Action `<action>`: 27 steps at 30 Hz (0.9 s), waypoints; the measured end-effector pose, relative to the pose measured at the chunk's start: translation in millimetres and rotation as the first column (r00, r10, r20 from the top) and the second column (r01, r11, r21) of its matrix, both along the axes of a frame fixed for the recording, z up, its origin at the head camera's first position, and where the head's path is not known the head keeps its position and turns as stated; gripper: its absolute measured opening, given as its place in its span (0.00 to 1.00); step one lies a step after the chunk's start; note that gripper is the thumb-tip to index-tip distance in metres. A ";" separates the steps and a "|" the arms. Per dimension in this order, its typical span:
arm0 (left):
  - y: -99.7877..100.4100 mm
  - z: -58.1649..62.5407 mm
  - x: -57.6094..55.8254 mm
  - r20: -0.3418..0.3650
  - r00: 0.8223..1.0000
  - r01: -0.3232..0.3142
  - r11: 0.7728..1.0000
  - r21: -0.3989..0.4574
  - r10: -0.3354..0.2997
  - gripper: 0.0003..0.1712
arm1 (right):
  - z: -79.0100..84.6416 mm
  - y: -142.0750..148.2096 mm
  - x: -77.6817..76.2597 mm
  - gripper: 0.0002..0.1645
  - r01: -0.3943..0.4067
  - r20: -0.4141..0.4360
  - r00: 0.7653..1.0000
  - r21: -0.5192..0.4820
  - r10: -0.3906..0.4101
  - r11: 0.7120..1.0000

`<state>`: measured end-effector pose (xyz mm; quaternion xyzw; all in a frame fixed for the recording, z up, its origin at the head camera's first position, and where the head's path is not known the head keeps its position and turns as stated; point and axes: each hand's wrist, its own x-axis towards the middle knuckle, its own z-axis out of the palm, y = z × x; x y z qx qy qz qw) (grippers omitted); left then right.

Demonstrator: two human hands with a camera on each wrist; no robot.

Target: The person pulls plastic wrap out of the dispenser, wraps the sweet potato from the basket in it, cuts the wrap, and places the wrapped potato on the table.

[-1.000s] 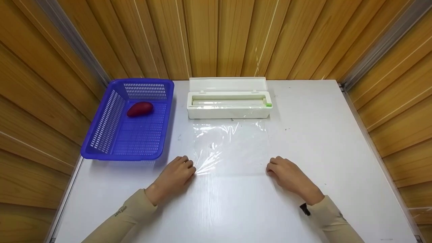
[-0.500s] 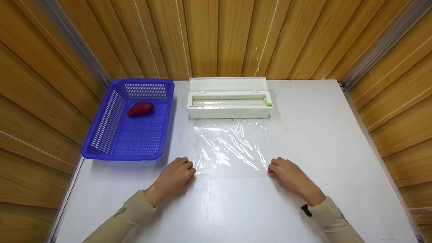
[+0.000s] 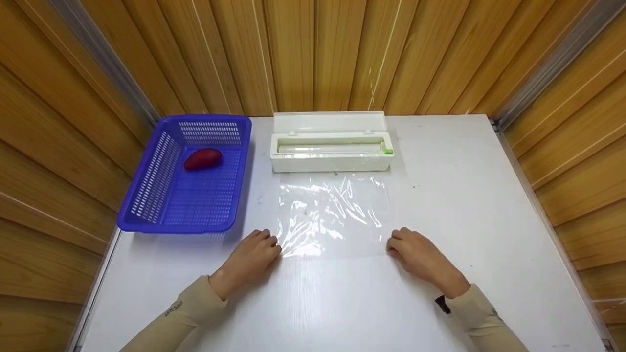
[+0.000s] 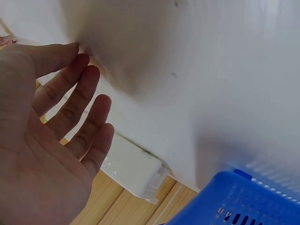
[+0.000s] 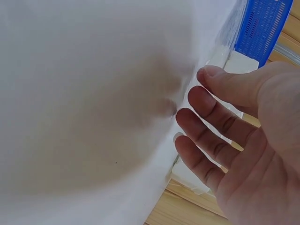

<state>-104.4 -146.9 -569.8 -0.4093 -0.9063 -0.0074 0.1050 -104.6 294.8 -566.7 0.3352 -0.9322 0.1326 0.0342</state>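
A clear sheet of cling film (image 3: 337, 215) runs from the white dispenser box (image 3: 330, 164) towards the person, low over the white table. At its near left corner the left hand (image 3: 255, 254) pinches the film between thumb and index finger; in the left wrist view that hand's (image 4: 56, 122) other fingers are loosely bent. The right hand (image 3: 418, 254) holds the near right corner. Seen from the right wrist, that hand's (image 5: 234, 126) thumb and index finger meet at the film edge, the transparent film itself hard to make out.
A blue plastic basket (image 3: 178, 227) stands at the left with a dark red mango-like fruit (image 3: 203, 159) inside. The dispenser's lid (image 3: 330, 121) is raised at the back, and a green cutter slider (image 3: 389, 151) sits at its right end. Wood-look walls (image 3: 337, 54) enclose the table.
Bright creases in the film have shifted, and its near edge lies slightly closer to the person. Both hands stay nearly in place at the corners.
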 end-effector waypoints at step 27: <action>-3.2 64.3 -6.6 -0.041 0.995 -0.078 0.979 0.190 0.087 0.13 | -5.9 -5.3 12.4 0.08 0.113 0.000 0.994 -0.056 -0.114 0.992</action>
